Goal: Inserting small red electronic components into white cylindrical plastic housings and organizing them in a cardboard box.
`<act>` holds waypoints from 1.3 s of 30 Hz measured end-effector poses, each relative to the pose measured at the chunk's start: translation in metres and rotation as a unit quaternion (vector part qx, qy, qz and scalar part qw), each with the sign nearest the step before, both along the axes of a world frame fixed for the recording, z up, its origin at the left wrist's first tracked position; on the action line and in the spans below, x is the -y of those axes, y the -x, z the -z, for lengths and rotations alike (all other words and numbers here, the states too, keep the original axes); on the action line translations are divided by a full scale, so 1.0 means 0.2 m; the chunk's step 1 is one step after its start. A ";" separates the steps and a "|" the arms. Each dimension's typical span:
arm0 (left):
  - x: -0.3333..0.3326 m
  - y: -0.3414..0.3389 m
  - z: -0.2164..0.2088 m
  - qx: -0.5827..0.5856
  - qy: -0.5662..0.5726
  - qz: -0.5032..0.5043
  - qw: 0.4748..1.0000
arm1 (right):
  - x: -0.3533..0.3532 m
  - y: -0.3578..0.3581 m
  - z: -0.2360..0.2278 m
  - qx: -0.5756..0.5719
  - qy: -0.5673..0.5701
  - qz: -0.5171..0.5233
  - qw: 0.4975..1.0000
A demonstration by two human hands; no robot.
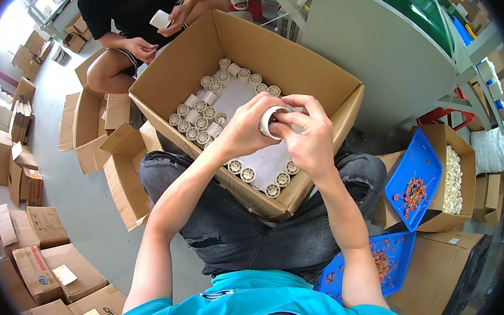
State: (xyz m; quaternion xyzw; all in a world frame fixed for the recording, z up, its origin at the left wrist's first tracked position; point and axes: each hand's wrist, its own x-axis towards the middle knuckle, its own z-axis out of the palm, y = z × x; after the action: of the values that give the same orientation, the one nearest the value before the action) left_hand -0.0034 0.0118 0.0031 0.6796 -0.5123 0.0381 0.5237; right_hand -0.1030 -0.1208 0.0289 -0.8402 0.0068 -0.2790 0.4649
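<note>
Over the large cardboard box (283,59), my left hand (244,124) is wrapped round a short white plastic cylinder (271,122), its open end tilted toward my right side. My right hand (311,138) has its thumb and forefinger pressed together at the mouth of the cylinder; whatever they pinch inside is hidden. Beneath my hands, many similar white cylinders (206,112) stand or lie on a white sheet (266,164) in the box. Most show a spoked round end, and a few more (248,174) line the near edge.
To my right, a blue tray (433,189) of red-and-orange wired pieces leans by a carton of small white parts (453,179). A second blue tray (401,258) lies nearer. Across at left sits a co-worker (128,5) holding a white cylinder. Opened cartons (126,177) lie left.
</note>
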 end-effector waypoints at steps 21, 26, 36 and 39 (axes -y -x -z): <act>-0.02 0.03 -0.02 0.047 -0.048 -0.006 0.998 | 0.05 0.00 0.03 -0.011 -0.113 -0.071 0.991; -0.02 0.02 -0.02 0.068 -0.059 -0.002 0.996 | 0.04 0.02 0.03 -0.002 -0.121 -0.067 0.990; 0.00 0.02 -0.02 0.066 -0.053 -0.003 0.996 | 0.03 0.00 0.05 0.049 -0.046 -0.051 0.996; 0.00 0.03 -0.03 0.074 -0.067 -0.014 0.995 | 0.04 0.00 0.06 0.031 -0.077 -0.060 0.995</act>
State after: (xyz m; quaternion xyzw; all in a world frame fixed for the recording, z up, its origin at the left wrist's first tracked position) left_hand -0.0095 0.0120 0.0084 0.7154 -0.5415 0.0613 0.4374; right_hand -0.1029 -0.1279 0.0173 -0.7916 -0.0364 -0.2751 0.5444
